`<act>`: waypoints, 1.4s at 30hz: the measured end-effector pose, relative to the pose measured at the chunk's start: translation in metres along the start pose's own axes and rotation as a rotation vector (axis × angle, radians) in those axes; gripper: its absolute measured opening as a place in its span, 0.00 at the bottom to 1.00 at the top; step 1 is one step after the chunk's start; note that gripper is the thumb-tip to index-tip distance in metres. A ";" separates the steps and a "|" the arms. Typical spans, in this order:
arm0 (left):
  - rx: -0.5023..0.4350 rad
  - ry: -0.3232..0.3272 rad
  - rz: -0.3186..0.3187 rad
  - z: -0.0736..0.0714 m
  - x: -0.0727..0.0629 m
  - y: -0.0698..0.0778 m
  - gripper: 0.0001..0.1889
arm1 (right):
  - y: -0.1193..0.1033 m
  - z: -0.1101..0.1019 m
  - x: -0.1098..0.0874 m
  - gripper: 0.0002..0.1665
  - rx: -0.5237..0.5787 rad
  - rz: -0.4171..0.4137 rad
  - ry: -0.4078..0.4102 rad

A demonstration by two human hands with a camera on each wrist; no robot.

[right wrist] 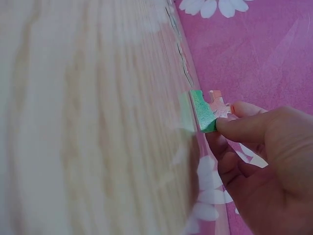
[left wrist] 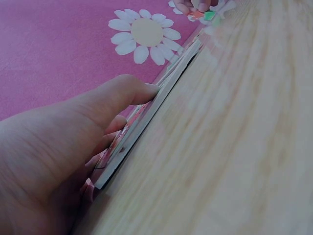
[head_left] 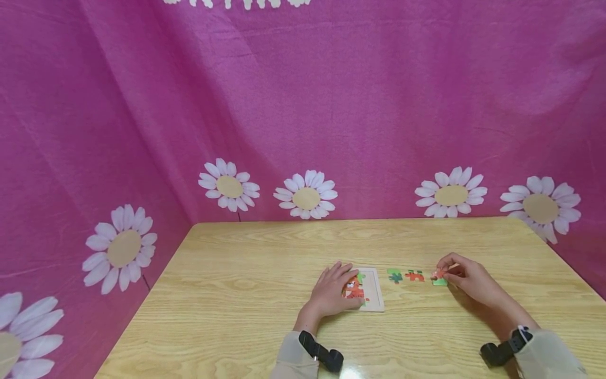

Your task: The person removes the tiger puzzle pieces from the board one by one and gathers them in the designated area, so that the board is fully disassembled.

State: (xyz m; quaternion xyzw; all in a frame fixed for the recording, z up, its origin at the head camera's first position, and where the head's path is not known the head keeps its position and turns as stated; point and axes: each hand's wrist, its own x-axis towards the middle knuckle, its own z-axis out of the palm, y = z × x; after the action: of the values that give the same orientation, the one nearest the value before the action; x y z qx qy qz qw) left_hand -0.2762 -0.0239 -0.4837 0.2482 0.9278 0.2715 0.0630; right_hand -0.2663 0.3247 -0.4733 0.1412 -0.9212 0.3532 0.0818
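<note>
My left hand (head_left: 330,289) holds a light wooden puzzle board (head_left: 377,290) on the table, thumb along its near edge and fingers over the left part and far side. Fitted pieces with a red and green picture (head_left: 354,288) fill the board's left part; its right part is bare. Farther right, my right hand (head_left: 466,276) pinches a red and green puzzle piece (right wrist: 204,111) between thumb and fingers, low at the tabletop. Between the hands lie a green piece (head_left: 394,275) and a red piece (head_left: 414,276) with green bits.
The wooden table (head_left: 236,295) carries the board and pieces. A pink curtain with white daisies (head_left: 379,105) stands behind the table's far edge and along its left side. A dark camera band sits on each wrist.
</note>
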 end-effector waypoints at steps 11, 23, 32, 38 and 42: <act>0.004 -0.002 0.001 0.001 0.002 0.000 0.38 | 0.004 -0.001 0.004 0.12 -0.074 0.034 -0.009; -0.006 -0.005 0.004 -0.001 0.002 0.000 0.38 | 0.011 0.002 0.006 0.11 -0.090 0.028 -0.013; -0.028 -0.009 0.002 -0.003 0.002 -0.001 0.38 | 0.000 0.004 0.008 0.12 -0.069 0.050 0.003; -0.062 -0.003 -0.006 -0.002 0.001 -0.001 0.38 | -0.007 0.008 0.009 0.11 -0.034 0.011 0.020; -0.095 0.015 -0.024 0.000 0.001 -0.002 0.39 | -0.010 0.011 0.009 0.10 -0.028 -0.002 0.021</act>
State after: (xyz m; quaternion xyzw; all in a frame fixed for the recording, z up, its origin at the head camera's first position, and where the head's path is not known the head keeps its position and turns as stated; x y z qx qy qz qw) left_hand -0.2781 -0.0246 -0.4846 0.2318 0.9172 0.3164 0.0708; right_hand -0.2725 0.3084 -0.4728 0.1373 -0.9250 0.3416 0.0937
